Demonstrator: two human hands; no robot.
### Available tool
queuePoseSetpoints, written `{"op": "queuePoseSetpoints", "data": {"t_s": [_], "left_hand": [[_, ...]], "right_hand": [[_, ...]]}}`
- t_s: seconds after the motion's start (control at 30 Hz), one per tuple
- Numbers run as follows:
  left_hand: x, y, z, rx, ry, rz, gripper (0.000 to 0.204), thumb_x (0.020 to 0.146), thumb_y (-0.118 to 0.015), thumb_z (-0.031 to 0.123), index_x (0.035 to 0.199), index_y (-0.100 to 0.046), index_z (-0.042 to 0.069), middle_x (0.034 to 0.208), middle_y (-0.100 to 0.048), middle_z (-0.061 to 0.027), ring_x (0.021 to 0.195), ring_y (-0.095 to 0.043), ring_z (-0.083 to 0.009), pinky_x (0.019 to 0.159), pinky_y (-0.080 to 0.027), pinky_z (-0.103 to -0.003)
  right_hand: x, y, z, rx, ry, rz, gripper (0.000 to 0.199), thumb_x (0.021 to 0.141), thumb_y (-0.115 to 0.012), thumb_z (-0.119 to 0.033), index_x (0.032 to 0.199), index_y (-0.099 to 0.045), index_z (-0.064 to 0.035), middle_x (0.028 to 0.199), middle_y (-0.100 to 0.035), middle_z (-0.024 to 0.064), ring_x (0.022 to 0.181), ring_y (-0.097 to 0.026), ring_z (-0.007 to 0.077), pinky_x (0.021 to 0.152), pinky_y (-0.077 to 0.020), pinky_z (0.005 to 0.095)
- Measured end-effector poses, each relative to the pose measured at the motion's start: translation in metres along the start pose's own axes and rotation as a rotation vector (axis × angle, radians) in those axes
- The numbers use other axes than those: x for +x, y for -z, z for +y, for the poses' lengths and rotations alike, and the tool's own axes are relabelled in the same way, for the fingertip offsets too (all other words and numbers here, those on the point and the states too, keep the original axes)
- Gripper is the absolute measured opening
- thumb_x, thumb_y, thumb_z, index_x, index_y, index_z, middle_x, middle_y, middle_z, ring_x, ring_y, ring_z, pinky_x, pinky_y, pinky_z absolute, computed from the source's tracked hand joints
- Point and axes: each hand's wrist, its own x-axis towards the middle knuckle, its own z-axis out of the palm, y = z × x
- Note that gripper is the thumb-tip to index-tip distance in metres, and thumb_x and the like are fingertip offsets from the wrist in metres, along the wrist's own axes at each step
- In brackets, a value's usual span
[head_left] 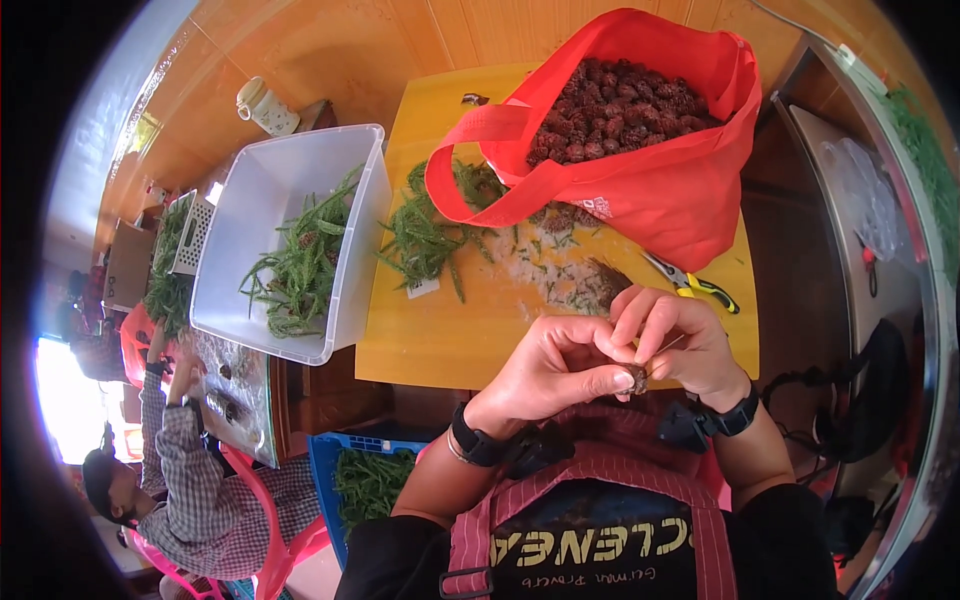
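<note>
Table (420, 350); cones (622, 110) in bag (670, 195), sprigs (305, 270) in bin (250, 185).

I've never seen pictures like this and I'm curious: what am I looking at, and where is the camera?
There is no machine here, just a person's bare hands. The camera, worn on that person's head, looks down; its wide lens bends straight edges. On the yellow tabletop stands an open red bag full of brown cones. Green sprigs and pliers lie there too. A clear tub holding more greenery is to the left. The left hand holds a small brown cone; the right hand works its fingertips close against it, perhaps gripping something thin, too small to tell. Another person in a checked shirt is at far left.
</note>
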Motion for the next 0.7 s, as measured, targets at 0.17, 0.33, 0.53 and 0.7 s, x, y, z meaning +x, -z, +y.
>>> {"op": "queuePoseSetpoints", "data": {"t_s": [0.17, 0.33, 0.53, 0.7], "left_hand": [[0.001, -0.002, 0.001, -0.025, 0.015, 0.013, 0.012, 0.078, -0.066, 0.003, 0.088, -0.060, -0.001, 0.080, -0.063, -0.0102, 0.071, -0.060, -0.0127, 0.059, -0.045, -0.021], [0.001, -0.002, 0.000, -0.017, 0.033, 0.040, 0.010, 0.078, -0.066, 0.002, 0.086, -0.060, -0.001, 0.081, -0.064, -0.0098, 0.071, -0.059, -0.0118, 0.059, -0.044, -0.021], [0.001, 0.001, 0.001, 0.079, -0.016, -0.040, 0.009, 0.082, -0.062, 0.000, 0.090, -0.060, -0.001, 0.082, -0.062, -0.0051, 0.075, -0.059, -0.0091, 0.069, -0.049, -0.022], [0.000, 0.000, -0.002, 0.096, -0.024, -0.030, 0.008, 0.082, -0.062, -0.001, 0.089, -0.061, -0.001, 0.082, -0.062, -0.0050, 0.075, -0.059, -0.0091, 0.069, -0.049, -0.022]], "right_hand": [[0.002, 0.005, -0.001, -0.008, 0.087, -0.067, 0.011, 0.082, -0.064, -0.013, 0.082, -0.057, -0.0049, 0.089, -0.060, 0.0060, 0.091, -0.052, 0.0203, 0.083, -0.0411, 0.0334], [0.002, -0.004, -0.012, -0.096, 0.033, 0.037, 0.017, 0.083, -0.063, -0.021, 0.078, -0.053, -0.0084, 0.080, -0.059, 0.0060, 0.082, -0.052, 0.0205, 0.079, -0.0415, 0.0332], [-0.004, -0.009, -0.018, -0.105, 0.006, 0.072, 0.013, 0.085, -0.060, -0.014, 0.080, -0.052, -0.0051, 0.083, -0.058, 0.0076, 0.085, -0.054, 0.0192, 0.080, -0.0431, 0.0320], [-0.010, -0.018, -0.019, 0.028, -0.113, 0.176, 0.018, 0.085, -0.060, -0.021, 0.081, -0.050, -0.0068, 0.081, -0.055, 0.0058, 0.086, -0.053, 0.0194, 0.080, -0.0424, 0.0329]]}}
